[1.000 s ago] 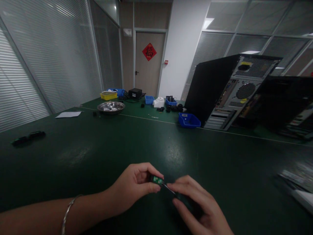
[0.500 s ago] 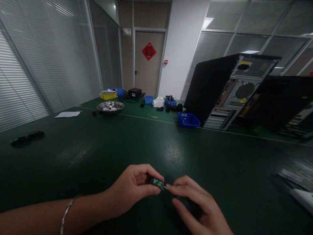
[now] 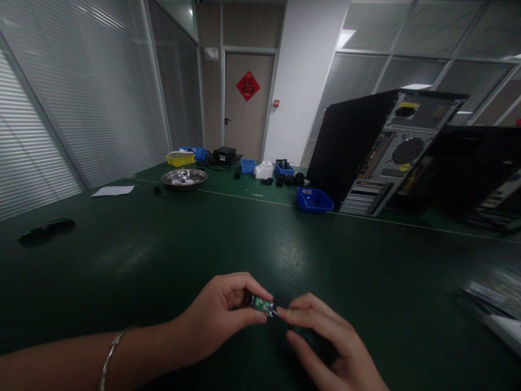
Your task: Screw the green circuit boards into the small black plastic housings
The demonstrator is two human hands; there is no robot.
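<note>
The circuit board (image 3: 261, 305) is green, flecked pale; the bracelet (image 3: 108, 358) is silver; the tabletop (image 3: 203, 233) is deep green, crossed by a thin whitish line (image 3: 252, 199); across the room I see a tan door (image 3: 242, 130) with a red diamond sign (image 3: 248, 86) marked in black; the computer tower (image 3: 350, 141) has a black side; one bin (image 3: 317, 207) is blue, a tray (image 3: 180, 160) yellow; the blinds (image 3: 122, 108) show grey-white stripes.

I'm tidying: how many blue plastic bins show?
4: one behind the yellow bin, one left, one right of the white vented housing, one beside the black computer tower; some may be hidden.
</note>
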